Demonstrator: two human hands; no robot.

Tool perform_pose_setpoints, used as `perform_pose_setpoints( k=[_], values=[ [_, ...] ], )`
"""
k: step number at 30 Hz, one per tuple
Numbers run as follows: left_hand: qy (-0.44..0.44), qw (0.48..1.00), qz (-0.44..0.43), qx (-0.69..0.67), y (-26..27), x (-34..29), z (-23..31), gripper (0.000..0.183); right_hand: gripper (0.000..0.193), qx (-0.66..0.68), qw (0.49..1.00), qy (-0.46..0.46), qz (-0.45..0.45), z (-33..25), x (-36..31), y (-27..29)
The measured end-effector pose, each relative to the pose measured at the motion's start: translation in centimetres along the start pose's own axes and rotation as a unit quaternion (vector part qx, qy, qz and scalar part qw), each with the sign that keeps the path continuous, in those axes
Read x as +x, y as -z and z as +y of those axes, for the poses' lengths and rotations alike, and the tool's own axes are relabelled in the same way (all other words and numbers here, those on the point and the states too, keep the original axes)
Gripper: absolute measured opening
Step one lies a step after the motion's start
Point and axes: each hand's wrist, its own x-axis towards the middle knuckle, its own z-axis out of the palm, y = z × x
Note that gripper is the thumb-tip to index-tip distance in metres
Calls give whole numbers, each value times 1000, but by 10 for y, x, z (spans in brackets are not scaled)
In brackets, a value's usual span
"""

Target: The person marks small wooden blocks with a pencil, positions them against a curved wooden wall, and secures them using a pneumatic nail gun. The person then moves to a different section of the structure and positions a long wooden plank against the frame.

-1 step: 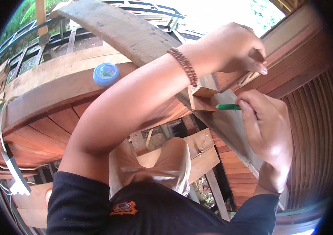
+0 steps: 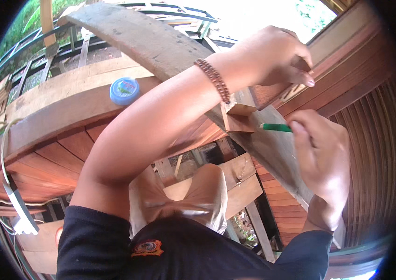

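My right hand [image 2: 323, 151] grips a green pencil [image 2: 276, 127] between thumb and fingers. The pencil's tip points left, a small gap from a small wooden block [image 2: 241, 124] on a long plank [image 2: 277, 154]. Stretched across to the upper right, my left arm wears a beaded bracelet [image 2: 213, 80]. My left hand [image 2: 279, 58] is curled, thumb below the bent forefinger, beside a reddish wooden frame [image 2: 347, 65]. Its other fingers are hidden from view, so what it may hold cannot be made out. Part of the block lies behind the left wrist.
A round blue container [image 2: 124, 91] stands on a wooden beam [image 2: 67, 109] at left. A white power strip [image 2: 21, 212] hangs by cables [image 2: 3, 154] at the far left. Ribbed dark wood [image 2: 370, 163] rises at right. Open gaps show between boards [image 2: 242, 196] below.
My right hand has shifted slightly right with the pencil, widening the gap between its tip and the wooden block. My left hand has moved slightly left.
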Motion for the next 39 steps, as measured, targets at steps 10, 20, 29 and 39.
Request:
perform_pose_setpoints(
  k=[10,20,29,39],
  values=[
    [86,984,96,-121,21,5,3,35,20,130,978,-149,58,96,-24,-17],
    [109,878,249,-395,68,4,25,38,32,420,899,-122,8,141,37,-55],
    [423,703,398,-411,105,-43,63,54,23,475,867,-28,-145,146,141,-158],
    [694,447,434,-360,113,-103,266,44,25,321,924,20,-209,153,143,-189]
  ],
)
